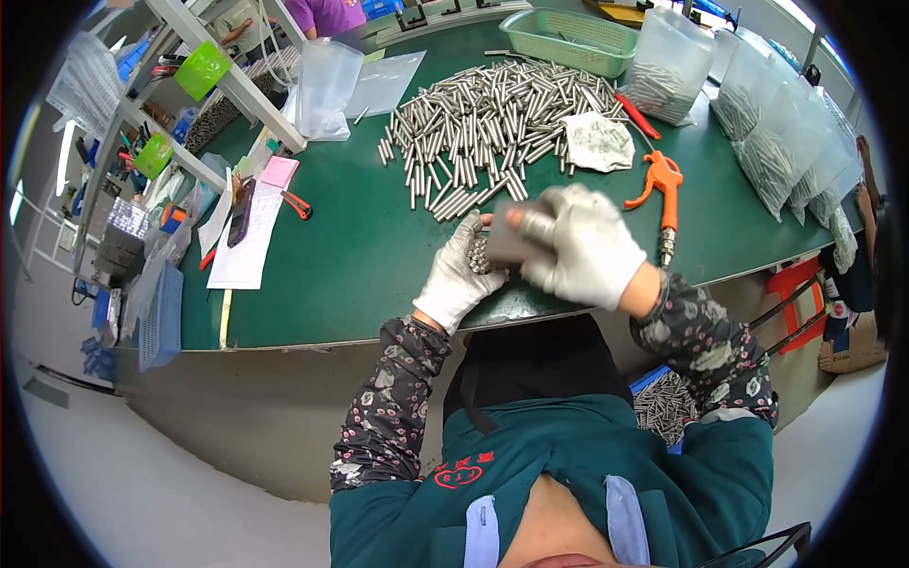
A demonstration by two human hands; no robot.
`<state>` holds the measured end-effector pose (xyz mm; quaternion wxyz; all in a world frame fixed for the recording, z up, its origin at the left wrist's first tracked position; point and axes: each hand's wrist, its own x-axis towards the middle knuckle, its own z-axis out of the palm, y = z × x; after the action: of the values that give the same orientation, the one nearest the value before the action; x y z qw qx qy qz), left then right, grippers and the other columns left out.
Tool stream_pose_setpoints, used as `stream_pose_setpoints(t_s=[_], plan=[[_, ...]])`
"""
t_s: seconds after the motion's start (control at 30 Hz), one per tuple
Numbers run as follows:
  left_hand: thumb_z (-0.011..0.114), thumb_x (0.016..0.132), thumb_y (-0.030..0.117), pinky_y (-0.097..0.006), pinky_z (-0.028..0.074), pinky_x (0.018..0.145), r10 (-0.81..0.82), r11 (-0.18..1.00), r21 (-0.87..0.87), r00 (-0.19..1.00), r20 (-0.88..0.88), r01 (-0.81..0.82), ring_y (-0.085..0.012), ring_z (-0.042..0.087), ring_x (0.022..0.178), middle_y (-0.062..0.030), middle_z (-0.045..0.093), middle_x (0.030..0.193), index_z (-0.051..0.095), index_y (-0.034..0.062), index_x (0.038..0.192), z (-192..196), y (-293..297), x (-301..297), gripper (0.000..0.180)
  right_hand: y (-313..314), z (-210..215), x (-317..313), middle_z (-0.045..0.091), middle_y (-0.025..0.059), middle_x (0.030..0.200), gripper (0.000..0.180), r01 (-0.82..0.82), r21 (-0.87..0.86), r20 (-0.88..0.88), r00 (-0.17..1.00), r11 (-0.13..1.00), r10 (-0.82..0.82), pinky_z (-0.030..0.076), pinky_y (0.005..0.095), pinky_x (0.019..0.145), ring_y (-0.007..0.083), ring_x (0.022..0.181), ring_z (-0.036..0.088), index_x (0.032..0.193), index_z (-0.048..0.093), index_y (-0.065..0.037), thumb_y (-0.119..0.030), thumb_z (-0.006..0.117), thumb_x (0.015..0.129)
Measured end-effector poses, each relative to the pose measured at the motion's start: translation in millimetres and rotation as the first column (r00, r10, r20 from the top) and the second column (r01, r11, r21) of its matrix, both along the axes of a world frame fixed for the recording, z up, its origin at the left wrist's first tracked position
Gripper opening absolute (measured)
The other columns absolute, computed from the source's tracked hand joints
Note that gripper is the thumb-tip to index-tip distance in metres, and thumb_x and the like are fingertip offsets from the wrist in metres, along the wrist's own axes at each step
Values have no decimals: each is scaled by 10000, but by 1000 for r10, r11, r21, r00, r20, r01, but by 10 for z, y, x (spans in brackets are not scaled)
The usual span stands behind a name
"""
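My left hand (458, 275), in a white glove, grips a bundle of short metal rods (479, 254) near the front edge of the green table (350, 256). My right hand (582, 248), also gloved, presses a dark grey pad or cloth (507, 241) against the rod ends, with one rod (536, 225) showing under its fingers. The right hand is blurred by motion. A large heap of loose metal rods (492, 123) lies just beyond both hands in the middle of the table.
An orange air blow gun (660, 194) lies right of my hands, a crumpled white cloth (599, 142) and a red-handled tool (636, 115) beyond it. Green basket (568, 38) and clear bags of rods (776, 142) at the back right. Papers (248, 232) and a pink notepad (279, 171) at left.
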<state>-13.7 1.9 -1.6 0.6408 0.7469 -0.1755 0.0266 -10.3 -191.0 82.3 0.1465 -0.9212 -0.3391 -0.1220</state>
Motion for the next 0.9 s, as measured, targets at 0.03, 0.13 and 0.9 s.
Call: stream_pose_setpoints(t_s=[0.03,0.13,0.9], plan=[[676,644,-61,-205,466,757,0,998,63,997,-79,5,-87,573,813,-48,573,970,388,74,1253,73,-30,-12,687,-53,33,106,517,177,1020,484,209,-71,162,967,975,-196,408,407,803,320,928,497,1083,609,-144,-315,652,632],[673,640,-65,-201,456,760,37,999,27,999,-6,-37,-80,550,822,-31,543,996,404,57,1241,103,-74,-59,669,-130,84,41,516,181,1015,472,205,66,104,972,976,-212,401,408,810,324,929,500,1052,624,-136,-310,662,614],[659,644,-83,-206,475,731,-12,999,50,996,-86,17,-77,538,789,-37,505,1161,332,103,1316,-13,49,-38,769,-61,-90,77,600,109,810,467,115,74,-247,964,991,-93,450,344,717,249,801,580,1076,575,-66,-246,695,662]])
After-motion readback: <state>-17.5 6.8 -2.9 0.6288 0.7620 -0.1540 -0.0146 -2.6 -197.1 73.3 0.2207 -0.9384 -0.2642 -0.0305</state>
